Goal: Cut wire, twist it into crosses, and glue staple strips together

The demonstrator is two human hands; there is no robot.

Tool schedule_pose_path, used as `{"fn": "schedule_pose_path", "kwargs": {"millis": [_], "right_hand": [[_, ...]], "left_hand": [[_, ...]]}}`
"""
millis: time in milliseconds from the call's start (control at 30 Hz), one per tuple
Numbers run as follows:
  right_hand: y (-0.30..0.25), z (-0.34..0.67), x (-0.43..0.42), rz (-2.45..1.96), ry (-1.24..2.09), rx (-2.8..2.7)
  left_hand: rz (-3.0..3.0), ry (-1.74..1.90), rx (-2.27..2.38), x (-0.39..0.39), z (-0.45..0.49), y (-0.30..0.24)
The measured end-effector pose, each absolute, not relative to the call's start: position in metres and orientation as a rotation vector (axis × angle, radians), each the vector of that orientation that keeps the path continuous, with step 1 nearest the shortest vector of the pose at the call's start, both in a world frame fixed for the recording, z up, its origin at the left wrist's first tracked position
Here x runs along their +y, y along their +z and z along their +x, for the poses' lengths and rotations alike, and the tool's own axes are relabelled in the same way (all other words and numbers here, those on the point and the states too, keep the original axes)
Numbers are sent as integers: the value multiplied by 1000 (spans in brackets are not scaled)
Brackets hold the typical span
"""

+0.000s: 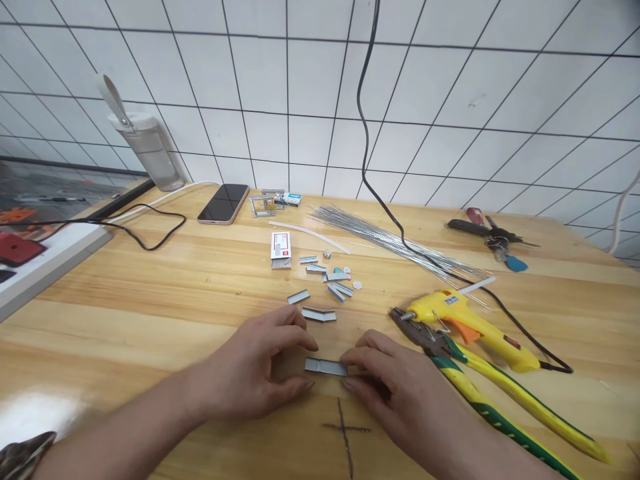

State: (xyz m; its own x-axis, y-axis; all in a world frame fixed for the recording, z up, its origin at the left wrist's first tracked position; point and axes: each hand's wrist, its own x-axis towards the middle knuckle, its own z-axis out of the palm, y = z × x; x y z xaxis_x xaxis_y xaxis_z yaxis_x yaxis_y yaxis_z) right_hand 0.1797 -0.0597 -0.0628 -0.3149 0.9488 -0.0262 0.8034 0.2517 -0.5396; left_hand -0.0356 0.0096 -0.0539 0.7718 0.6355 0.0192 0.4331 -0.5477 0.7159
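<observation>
Staple strip point(326, 367) lying flat on the wooden surface point(150, 313), near edge, just beyond a pen-drawn cross point(343, 427). Pinched at its left end by the left hand point(260, 370), thumb and forefinger closed narrowly on it; steadied at its right end by the right hand point(395, 387), fingertips curled against the metal. Looks like the positioning step: strip being squared up between both hands. Next move, by judgement, calls for a light, even grip so the glued staples stay in one piece and flat.

Just beyond, more loose staple strips point(320, 293) scattered in a cluster, with a small staple box point(281, 248) standing behind them. To the right, pliers point(480, 393) with yellow-green handles and a yellow glue gun point(465, 323), its black cord point(370, 133) running up the tiled wall. Further off, a bundle of thin wires point(390, 240), a phone point(223, 203), a set of keys point(493, 237), and a water bottle point(147, 143) at far left.
</observation>
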Motion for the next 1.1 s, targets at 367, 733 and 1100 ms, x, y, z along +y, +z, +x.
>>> {"fn": "schedule_pose_path", "kwargs": {"millis": [367, 733, 1100], "right_hand": [[-68, 176, -60, -1580, 596, -2230], [-71, 172, -61, -1492, 599, -2209], [-69, 185, -54, -1475, 693, -1878]], "left_hand": [[2332, 334, 817, 6, -32, -54], [2072, 700, 770, 8, -37, -58], [1963, 915, 885, 12, -37, -62]]}}
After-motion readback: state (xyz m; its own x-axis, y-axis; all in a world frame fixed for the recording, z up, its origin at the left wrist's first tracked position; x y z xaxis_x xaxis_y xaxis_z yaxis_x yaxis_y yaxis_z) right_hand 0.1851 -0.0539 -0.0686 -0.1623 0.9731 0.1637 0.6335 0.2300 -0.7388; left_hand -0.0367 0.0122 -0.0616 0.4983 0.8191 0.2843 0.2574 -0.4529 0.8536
